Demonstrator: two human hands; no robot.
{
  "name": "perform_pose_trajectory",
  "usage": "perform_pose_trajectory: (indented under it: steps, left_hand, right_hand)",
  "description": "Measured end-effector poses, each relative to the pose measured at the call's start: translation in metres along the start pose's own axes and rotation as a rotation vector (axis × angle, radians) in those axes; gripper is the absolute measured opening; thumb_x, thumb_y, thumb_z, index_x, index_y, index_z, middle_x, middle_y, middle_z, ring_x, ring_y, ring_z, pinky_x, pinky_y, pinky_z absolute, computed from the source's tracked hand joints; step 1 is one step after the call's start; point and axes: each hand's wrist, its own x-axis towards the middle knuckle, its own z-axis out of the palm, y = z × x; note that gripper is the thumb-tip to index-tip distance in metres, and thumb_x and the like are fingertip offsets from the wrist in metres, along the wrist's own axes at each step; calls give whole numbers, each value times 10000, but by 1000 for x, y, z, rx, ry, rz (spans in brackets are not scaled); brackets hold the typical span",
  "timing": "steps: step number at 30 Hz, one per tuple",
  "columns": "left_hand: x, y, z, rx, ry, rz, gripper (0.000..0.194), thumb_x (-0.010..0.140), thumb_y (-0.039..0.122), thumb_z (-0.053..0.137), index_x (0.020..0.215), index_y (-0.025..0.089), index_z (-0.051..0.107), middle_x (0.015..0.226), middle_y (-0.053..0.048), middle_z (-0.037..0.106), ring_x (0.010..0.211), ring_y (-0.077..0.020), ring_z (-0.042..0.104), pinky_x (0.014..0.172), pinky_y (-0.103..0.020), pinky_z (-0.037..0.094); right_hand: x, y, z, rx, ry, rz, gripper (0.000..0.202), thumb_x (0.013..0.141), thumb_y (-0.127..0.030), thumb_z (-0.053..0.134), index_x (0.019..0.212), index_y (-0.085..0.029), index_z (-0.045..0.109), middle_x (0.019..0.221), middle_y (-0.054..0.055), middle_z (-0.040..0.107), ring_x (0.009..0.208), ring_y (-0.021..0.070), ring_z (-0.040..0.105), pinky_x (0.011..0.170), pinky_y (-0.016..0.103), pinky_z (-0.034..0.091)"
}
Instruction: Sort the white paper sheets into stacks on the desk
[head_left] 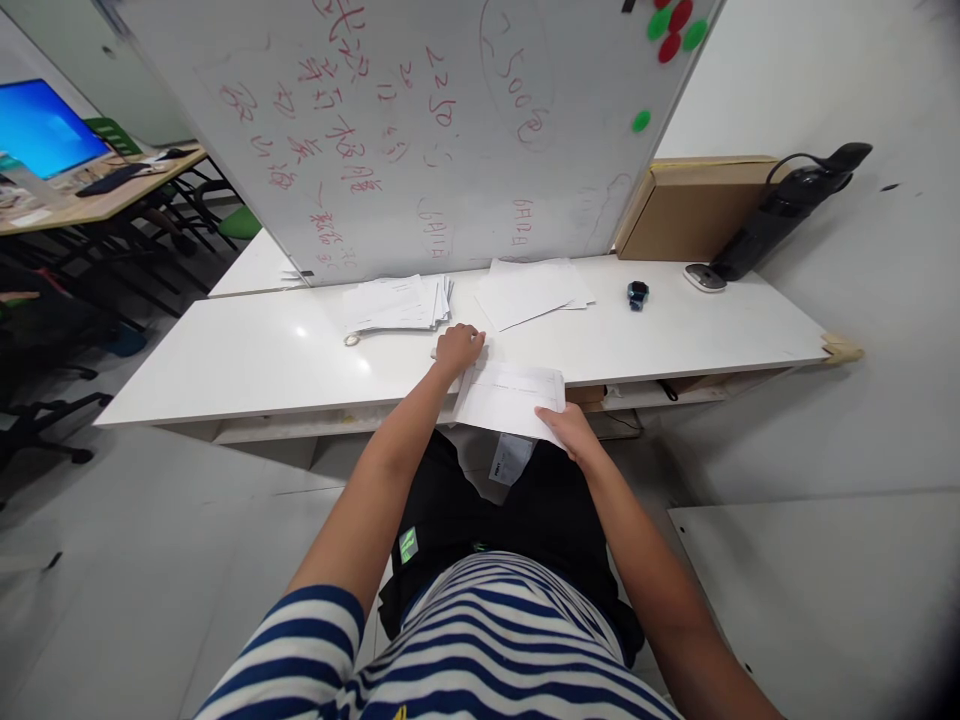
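My right hand [576, 430] pinches the near right corner of a white sheet of paper [510, 392], thumb on top. The sheet, faintly printed, reaches over the table's front edge, and whether more sheets lie beneath it I cannot tell. My left hand [459, 348] rests at the sheet's far left corner, its fingers curled. A small pale end of something shows beside that hand, too little to name. Beyond it lies a stack of papers [397, 303] with a small ring-like item [352, 340] at its near corner. More white sheets [529, 290] lie to the right.
The white table [232, 350] has an open shelf below. A whiteboard [390, 190] with red writing stands behind. To the right are a watch [637, 294], a computer mouse [705, 278], a black bottle [784, 215] leaning against the wall and a cardboard box [686, 215].
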Motion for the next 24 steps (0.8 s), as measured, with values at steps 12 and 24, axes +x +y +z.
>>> perform_pose_trajectory:
  steps: [12,24]
  left_hand:
    - [0,0,1,32,5,8,410,939,453,322,1072,221,632,1179,-86,597,1040,-258,537,863,-373,397]
    - [-3,4,1,43,18,2,408,943,433,308,1021,214,643,1203,-84,582,1097,-280,495,891,-421,388]
  right_hand:
    - [-4,-6,-2,-42,21,-4,397,666,-267,695,1001,-55,687,1013,169,710,861,257,688,651,271,540]
    - [-3,-9,-3,-56,24,-35,363,674,-253,686,977,-54,696,983,153,720,864,258,687,729,306,539]
